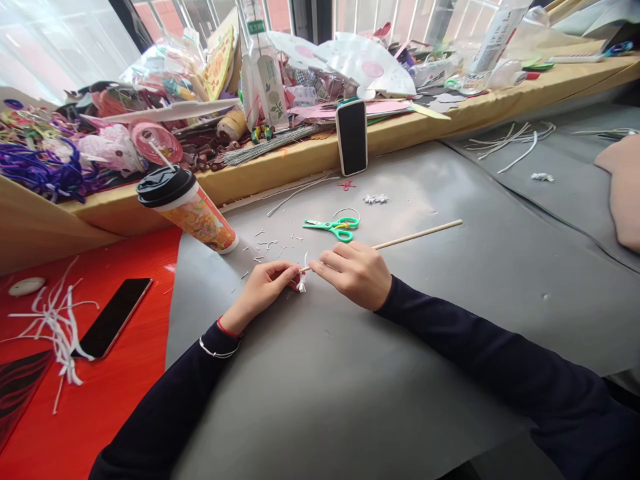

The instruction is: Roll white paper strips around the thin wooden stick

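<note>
Head view: grey mat (350,373) below cluttered ledge (410,135), left fingers (286,274) tight on white cord (302,285), right fingers (327,272) around stick (420,235).

Paper cup, orange-patterned, black plastic lid (203,217), stands on grey-covered table (400,387), straw (161,155) protruding. Black-screened phone, pale rim (353,137), upright by tan ledge (410,130). Second dark phone (117,313) flat on red surface (140,357); smooth white oval object (27,287) farther left. On ledge: tangled purple cords (55,170), white fan with pink disc (350,57).
</note>
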A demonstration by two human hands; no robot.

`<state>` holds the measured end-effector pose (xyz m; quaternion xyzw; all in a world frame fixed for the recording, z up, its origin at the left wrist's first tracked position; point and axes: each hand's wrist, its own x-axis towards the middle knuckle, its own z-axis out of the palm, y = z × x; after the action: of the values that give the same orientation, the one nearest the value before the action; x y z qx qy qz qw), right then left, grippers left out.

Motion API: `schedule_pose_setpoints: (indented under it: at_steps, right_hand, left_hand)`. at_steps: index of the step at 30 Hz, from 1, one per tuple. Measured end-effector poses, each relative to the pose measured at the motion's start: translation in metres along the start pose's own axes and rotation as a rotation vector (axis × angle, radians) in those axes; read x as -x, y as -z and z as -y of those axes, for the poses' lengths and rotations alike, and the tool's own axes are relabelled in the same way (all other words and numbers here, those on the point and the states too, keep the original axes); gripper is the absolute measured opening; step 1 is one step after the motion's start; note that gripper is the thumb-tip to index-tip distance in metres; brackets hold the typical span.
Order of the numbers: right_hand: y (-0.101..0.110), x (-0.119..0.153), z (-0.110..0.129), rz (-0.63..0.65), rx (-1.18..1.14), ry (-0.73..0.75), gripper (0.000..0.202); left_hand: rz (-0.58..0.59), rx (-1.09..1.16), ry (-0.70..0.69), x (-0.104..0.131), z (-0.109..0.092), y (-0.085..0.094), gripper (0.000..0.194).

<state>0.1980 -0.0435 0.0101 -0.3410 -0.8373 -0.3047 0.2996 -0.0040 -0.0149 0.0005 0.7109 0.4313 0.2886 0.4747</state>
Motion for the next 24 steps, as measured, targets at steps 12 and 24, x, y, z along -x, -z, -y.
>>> schedule_pose_setpoints:
  at_steps: [12, 24]
  right_hand:
    - [-0.0018, 0.0004, 0.0006, 0.026, 0.025, 0.005, 0.021]
    - [-0.0024, 0.0018, 0.0012, 0.019, 0.026, -0.003, 0.021]
  left_hand:
    - [-0.011, -0.011, 0.009, -0.0004, 0.0023, 0.0008, 0.027]
    - [0.004, 0.046, 0.003, 0.0006, 0.0036, 0.0002, 0.026]
